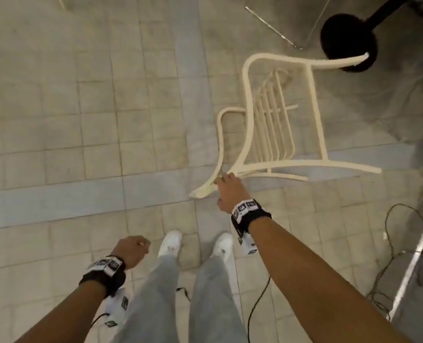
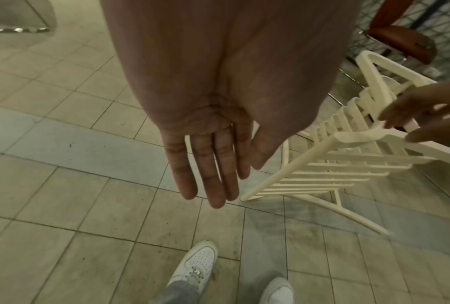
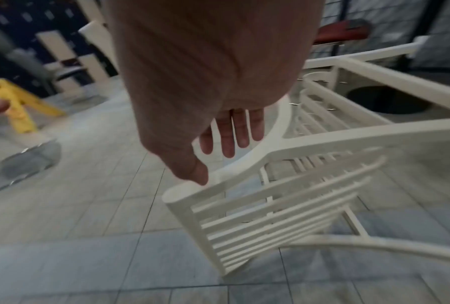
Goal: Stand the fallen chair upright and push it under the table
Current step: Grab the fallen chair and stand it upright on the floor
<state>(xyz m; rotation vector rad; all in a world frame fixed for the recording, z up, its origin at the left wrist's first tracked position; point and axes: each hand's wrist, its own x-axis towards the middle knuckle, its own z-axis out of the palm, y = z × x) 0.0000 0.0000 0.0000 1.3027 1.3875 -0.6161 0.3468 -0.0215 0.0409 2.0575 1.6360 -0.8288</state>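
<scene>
A cream plastic chair [image 1: 318, 125] [image 2: 361, 159] [image 3: 361, 133] lies tipped on its side on the tiled floor, its slatted back towards me and its legs pointing right. My right hand [image 1: 226, 188] [image 3: 216, 164] [image 2: 411, 129] reaches the frame where the back meets the arm; the fingers are straight behind the bar and the thumb touches the back's top corner. My left hand [image 1: 133, 248] [image 2: 218, 185] hangs empty by my left leg, its fingers straight in the left wrist view. The table's black round base [image 1: 349, 43] [image 3: 385, 100] stands just past the chair.
Black cables [image 1: 391, 256] trail over the floor at the right beside a metal strip [image 1: 411, 263]. A yellow floor sign [image 3: 21, 107] stands off to the left. A stool with a red-brown seat [image 2: 400, 43] is behind the chair. My white shoes [image 1: 170, 243] stand near the chair's back.
</scene>
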